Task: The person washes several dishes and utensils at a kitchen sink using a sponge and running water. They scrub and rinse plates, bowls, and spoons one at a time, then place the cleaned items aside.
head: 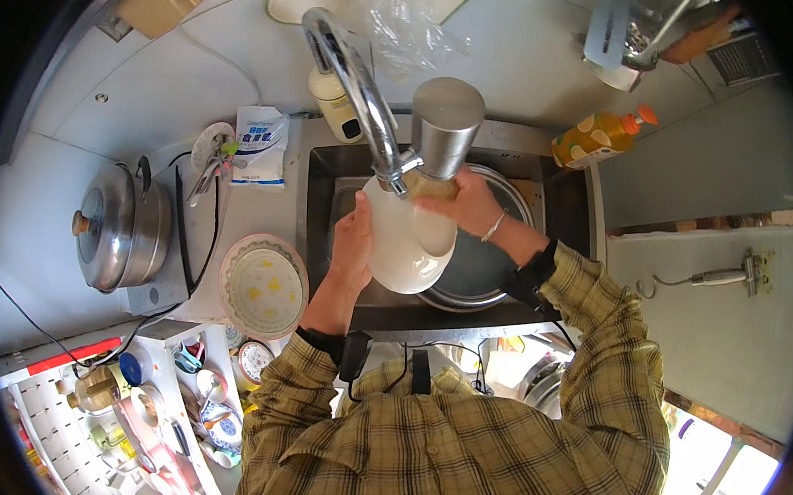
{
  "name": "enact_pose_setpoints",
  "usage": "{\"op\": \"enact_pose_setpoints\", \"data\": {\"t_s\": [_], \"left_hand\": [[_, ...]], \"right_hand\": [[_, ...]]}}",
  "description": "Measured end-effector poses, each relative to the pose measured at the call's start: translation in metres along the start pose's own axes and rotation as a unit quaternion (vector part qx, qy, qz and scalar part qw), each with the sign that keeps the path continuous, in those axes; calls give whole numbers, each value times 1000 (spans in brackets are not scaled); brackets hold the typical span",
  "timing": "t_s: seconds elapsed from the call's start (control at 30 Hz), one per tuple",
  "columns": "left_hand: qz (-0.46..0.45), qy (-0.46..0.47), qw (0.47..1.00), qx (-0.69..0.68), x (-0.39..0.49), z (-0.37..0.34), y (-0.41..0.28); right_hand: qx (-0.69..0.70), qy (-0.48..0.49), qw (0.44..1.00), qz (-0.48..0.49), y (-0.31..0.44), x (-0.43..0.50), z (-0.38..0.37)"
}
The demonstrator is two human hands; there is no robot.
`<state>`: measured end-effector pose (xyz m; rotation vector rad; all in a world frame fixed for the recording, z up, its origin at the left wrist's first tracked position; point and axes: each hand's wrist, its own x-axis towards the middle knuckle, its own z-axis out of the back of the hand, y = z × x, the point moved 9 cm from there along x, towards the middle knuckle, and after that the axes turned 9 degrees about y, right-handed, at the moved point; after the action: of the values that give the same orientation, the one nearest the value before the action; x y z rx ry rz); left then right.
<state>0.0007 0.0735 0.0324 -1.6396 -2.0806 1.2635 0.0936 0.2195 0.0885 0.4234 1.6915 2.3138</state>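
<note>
A white bowl [407, 253] is held up over the sink [337, 162], its smooth rounded side towards me. My left hand [352, 240] grips the bowl's left rim, thumb on top. In my right hand [472, 205] is a tan scrubbing pad [431, 186], pressed against the bowl's upper right part. The chrome faucet [385, 146], with a steel cylindrical filter [445, 129] at its side, hangs right above the bowl and hides part of the pad. Below my right hand, a round metal pan [486, 269] lies in the sink.
Left of the sink are a floral dish [264, 286], a printed white packet [259, 147] and a lidded steel pot [126, 226]. An orange pump bottle [601, 140] stands at the back right corner, a cream bottle [335, 105] behind the faucet. Utensils [635, 35] hang at upper right.
</note>
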Motion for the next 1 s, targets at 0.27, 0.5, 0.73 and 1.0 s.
{"op": "enact_pose_setpoints", "data": {"t_s": [0.27, 0.5, 0.73, 1.0], "left_hand": [[3, -9, 993, 115, -8, -15, 4], [-11, 113, 913, 391, -35, -71, -12], [-190, 230, 658, 691, -74, -128, 29], [-303, 232, 514, 768, -87, -111, 44]], "right_hand": [[-242, 41, 962, 121, 50, -74, -18], [435, -167, 835, -295, -64, -124, 14], [491, -73, 782, -377, -47, -144, 0], [468, -133, 804, -341, -73, -152, -15]]}}
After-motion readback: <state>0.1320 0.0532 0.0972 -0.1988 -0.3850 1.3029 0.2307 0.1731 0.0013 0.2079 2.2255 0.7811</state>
